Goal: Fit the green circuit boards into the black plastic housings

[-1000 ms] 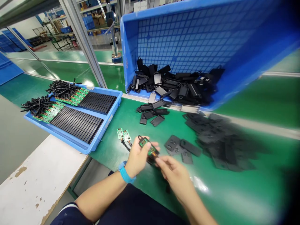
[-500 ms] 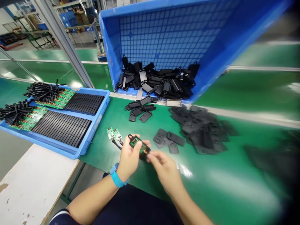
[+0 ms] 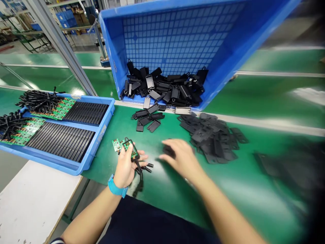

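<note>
My left hand (image 3: 124,168) grips a black plastic case (image 3: 129,149) with a green circuit board showing in it, and black cables (image 3: 140,173) hang from it. Beside that hand, two small green boards (image 3: 117,145) lie on the green mat (image 3: 162,189). My right hand (image 3: 179,157), blurred by motion, is stretched out with its fingers apart. Under those fingers is a black plastic cover (image 3: 168,151); I cannot tell if they touch it. A heap of black covers (image 3: 209,139) lies to the right of that hand.
A tilted blue crate (image 3: 111,51) holds black plastic tags and cases. A few more lie below it (image 3: 147,118). On the left, a blue tray (image 3: 101,128) holds green boards, bundled black cables and rows of black strips. A white table (image 3: 35,200) lies at lower left.
My right hand has let go of the case and moved right, over the black covers. My left hand has moved left with the case, and its cables now hang free.
</note>
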`<action>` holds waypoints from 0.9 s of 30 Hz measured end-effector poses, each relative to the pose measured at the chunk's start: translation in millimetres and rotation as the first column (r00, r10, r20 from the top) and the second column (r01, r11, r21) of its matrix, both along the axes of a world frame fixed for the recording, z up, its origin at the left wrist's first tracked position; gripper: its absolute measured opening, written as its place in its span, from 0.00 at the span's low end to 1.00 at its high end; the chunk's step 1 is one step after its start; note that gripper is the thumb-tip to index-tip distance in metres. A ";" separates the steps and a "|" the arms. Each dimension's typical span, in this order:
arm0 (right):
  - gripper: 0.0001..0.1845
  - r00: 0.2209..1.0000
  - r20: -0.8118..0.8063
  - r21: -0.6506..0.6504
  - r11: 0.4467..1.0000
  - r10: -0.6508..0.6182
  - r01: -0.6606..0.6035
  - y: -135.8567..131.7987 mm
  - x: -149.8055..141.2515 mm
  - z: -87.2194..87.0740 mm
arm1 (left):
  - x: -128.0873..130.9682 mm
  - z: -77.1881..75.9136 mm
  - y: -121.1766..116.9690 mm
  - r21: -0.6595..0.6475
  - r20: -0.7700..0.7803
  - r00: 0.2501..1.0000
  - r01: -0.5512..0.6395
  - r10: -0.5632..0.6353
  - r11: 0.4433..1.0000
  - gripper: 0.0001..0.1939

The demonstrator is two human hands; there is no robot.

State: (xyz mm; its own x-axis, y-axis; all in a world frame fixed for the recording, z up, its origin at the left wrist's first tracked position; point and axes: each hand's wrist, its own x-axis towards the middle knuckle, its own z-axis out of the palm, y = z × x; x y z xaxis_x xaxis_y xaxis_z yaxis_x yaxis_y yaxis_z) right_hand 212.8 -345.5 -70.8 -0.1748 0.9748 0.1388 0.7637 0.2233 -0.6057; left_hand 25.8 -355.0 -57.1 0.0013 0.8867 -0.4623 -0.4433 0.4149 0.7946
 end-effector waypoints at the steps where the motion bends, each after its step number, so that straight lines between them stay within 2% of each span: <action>1: 0.20 0.985 0.174 0.085 0.996 0.005 -0.020 7.4 8.9 -2.6 | -2.5 0.0 2.4 -0.032 0.011 0.999 0.037 -0.037 0.999 0.19; 2: 0.20 0.956 0.294 0.117 0.992 0.008 -0.044 13.6 16.2 -5.4 | -4.1 -0.2 4.0 -0.057 0.029 0.997 0.076 -0.074 0.996 0.19; 4: 0.16 0.918 0.395 0.116 0.988 0.046 -0.099 20.7 24.8 -9.5 | -4.4 -1.9 5.4 -0.075 0.091 0.988 0.130 -0.123 0.989 0.15; 7: 0.13 0.936 0.342 0.198 0.968 0.082 -0.157 18.4 25.9 -4.5 | 1.1 -6.6 4.4 -0.022 0.185 0.965 0.195 -0.188 0.981 0.10; 9: 0.15 0.978 0.198 0.268 0.957 0.060 -0.113 11.1 22.9 7.6 | 6.1 -9.6 3.1 0.020 0.183 0.947 0.266 -0.265 0.964 0.10; 11: 0.15 0.999 0.001 0.193 0.981 0.036 -0.035 2.6 18.9 22.9 | 10.5 -11.2 1.6 0.053 0.137 0.931 0.333 -0.338 0.941 0.11; 13: 0.13 0.988 -0.151 0.012 1.000 0.011 -0.009 -4.2 14.1 35.6 | 13.6 -10.8 -0.7 0.094 0.058 0.917 0.388 -0.394 0.917 0.12; 14: 0.12 0.979 -0.201 -0.069 0.997 0.000 -0.014 -6.5 11.3 39.6 | 14.8 -9.8 -2.3 0.122 0.003 0.910 0.411 -0.414 0.903 0.13; 16: 0.10 0.963 -0.267 -0.145 0.989 -0.028 -0.011 -8.7 5.7 42.8 | 16.5 -6.9 -6.0 0.167 -0.111 0.887 0.461 -0.448 0.871 0.15; 21: 0.08 0.956 -0.281 -0.081 0.995 -0.083 0.062 -9.5 -5.3 38.1 | 19.6 -0.7 -15.2 0.223 -0.288 0.816 0.566 -0.501 0.793 0.19; 27: 0.08 0.966 -0.229 -0.013 0.993 -0.116 0.117 -18.0 -9.5 31.5 | 25.3 -1.6 -22.4 0.253 -0.394 0.804 0.560 -0.445 0.789 0.19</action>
State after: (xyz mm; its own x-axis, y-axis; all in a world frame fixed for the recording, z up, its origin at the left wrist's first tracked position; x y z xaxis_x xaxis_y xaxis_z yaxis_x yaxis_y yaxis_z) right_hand 203.3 -363.5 -39.4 -0.0235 0.9864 0.1626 0.6252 0.1414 -0.7675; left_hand 51.1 -377.4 -58.7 0.4059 0.8951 -0.1843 0.0336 0.1869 0.9818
